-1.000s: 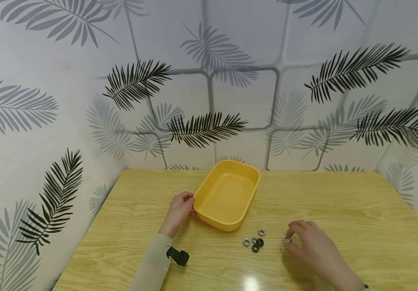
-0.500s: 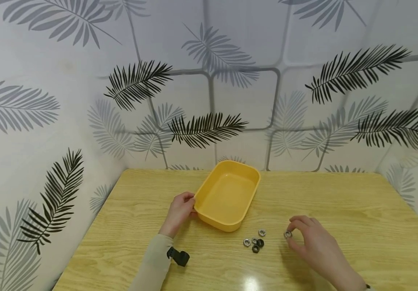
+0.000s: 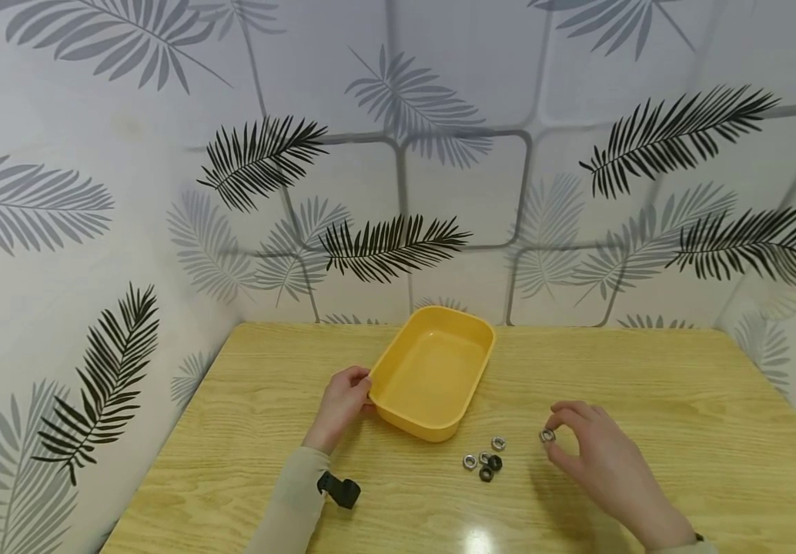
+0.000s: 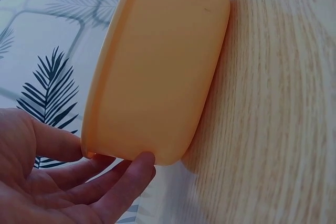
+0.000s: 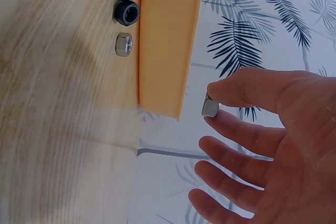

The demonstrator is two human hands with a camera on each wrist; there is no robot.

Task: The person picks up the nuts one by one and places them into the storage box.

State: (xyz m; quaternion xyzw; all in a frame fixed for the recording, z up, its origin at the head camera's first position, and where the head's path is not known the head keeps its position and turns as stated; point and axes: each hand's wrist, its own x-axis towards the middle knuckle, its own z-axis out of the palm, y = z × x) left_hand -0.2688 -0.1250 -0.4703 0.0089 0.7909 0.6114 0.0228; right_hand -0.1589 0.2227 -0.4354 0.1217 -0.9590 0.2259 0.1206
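Note:
My right hand (image 3: 602,462) pinches a silver hex nut (image 5: 210,108) between thumb and index finger, above the table. The other fingers of that hand are spread and bent a little. On the far left of the nuts, my left hand (image 3: 339,404) grips the near left corner of a yellow plastic tray (image 3: 433,369), thumb at the rim and fingertips against the outer wall (image 4: 152,77). Nothing lies inside the tray. Between tray and right hand is a loose group of several nuts, some silver (image 3: 470,462) and some black (image 3: 486,473).
A light wood-grain table (image 3: 682,400) carries everything. Its back edge meets a wall (image 3: 460,192) patterned with leaves. A black strap with a small block (image 3: 339,488) sits on the left wrist.
My right hand has lifted slightly and moved a little away from the body, carrying the hex nut. The left hand and the tray stay put.

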